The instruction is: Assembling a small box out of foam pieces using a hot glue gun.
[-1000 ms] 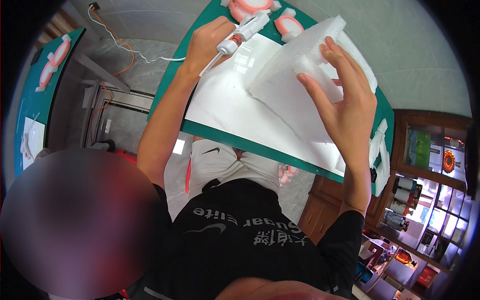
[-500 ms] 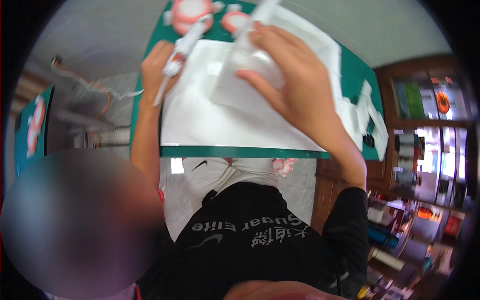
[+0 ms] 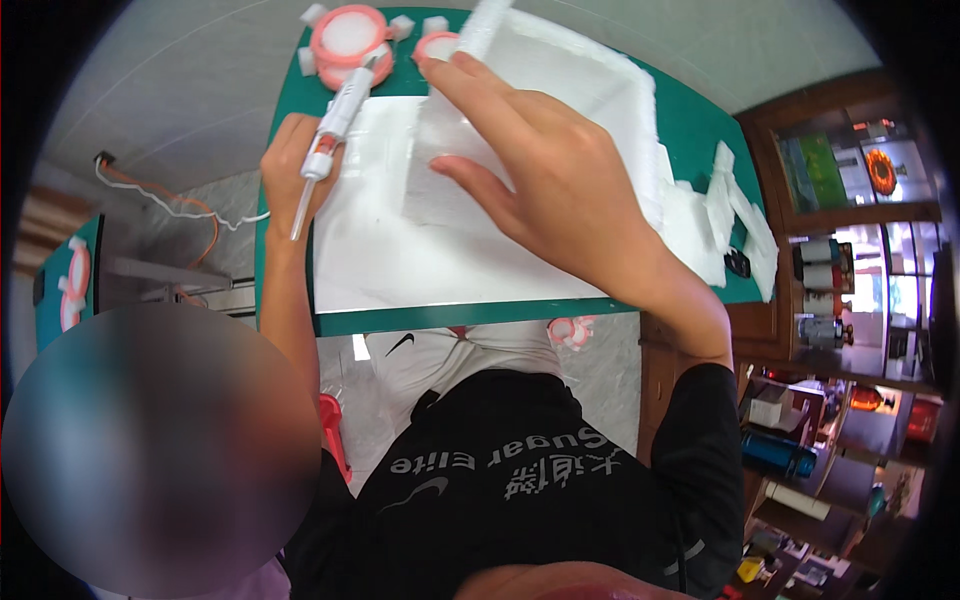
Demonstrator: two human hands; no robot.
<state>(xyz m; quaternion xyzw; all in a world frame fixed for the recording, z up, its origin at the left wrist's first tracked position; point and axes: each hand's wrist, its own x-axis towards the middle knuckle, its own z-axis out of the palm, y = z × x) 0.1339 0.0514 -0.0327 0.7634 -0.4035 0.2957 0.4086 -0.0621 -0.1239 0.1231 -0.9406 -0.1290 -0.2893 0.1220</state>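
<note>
My left hand (image 3: 290, 165) is closed around a white hot glue gun (image 3: 335, 125), its clear glue stick trailing toward my wrist and its nozzle pointing away from me. My right hand (image 3: 570, 180) holds the near left part of an open white foam box (image 3: 440, 195), its thumb against the outer wall and its fingertips by the upper edge; the lower fingers are partly hidden. Beneath the box lies a white sheet (image 3: 400, 275). Just beyond the nozzle are pink round pieces (image 3: 350, 35) with white centres and small white blocks around them.
Another pink round piece (image 3: 437, 46) sits behind the box. White foam scraps (image 3: 720, 200) and a small black object (image 3: 737, 263) lie at the right of the green table (image 3: 450, 318). A wooden cabinet (image 3: 765, 330) stands at right; cords (image 3: 190, 210) hang at left.
The foam box and my right hand have shifted slightly left, showing more of the box's hollow inside. My left hand with the glue gun has moved a little left and nearer. The view has shifted too.
</note>
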